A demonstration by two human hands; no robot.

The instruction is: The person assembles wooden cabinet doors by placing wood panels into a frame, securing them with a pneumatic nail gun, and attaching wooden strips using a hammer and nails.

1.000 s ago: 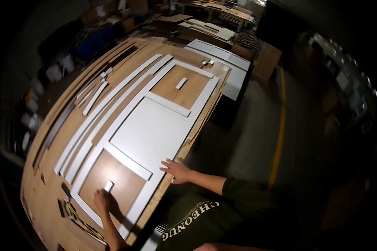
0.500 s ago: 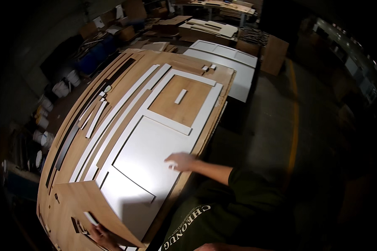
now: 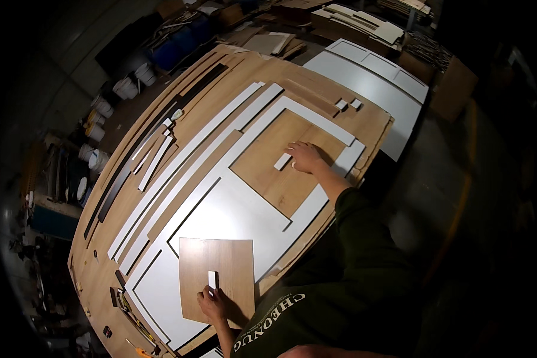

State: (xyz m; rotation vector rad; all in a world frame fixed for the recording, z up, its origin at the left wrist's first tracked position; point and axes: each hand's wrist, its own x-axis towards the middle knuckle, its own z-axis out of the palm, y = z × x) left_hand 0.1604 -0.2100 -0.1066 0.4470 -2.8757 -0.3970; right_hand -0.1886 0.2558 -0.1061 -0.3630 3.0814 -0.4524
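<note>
My left hand [image 3: 212,304] grips the lower end of a small white block [image 3: 213,278] that stands on a square wood-coloured panel [image 3: 197,253]. This panel covers part of the white sheet at the near end of the table; whether it touches the sheet I cannot tell. Farther off, my right hand [image 3: 306,157] has its fingers and thumb around the upper end of another small white block [image 3: 281,161]. That block sits on a wood-coloured panel [image 3: 262,143] bordered by white strips. Between the two panels spreads a white panel [image 3: 238,209] with dark-edged grooves.
Long white strips [image 3: 185,173] and dark strips [image 3: 116,191] lie along the table's left side [image 3: 89,268]. An orange-handled tool [image 3: 140,351] rests near the lower left corner. White buckets [image 3: 125,88] stand on the floor beyond. Another white panel [image 3: 364,89] lies at the far right.
My right hand has moved away from me, from the white panel to the far block. My left hand has brought the tilted near panel rightward and turned it more level over the white sheet.
</note>
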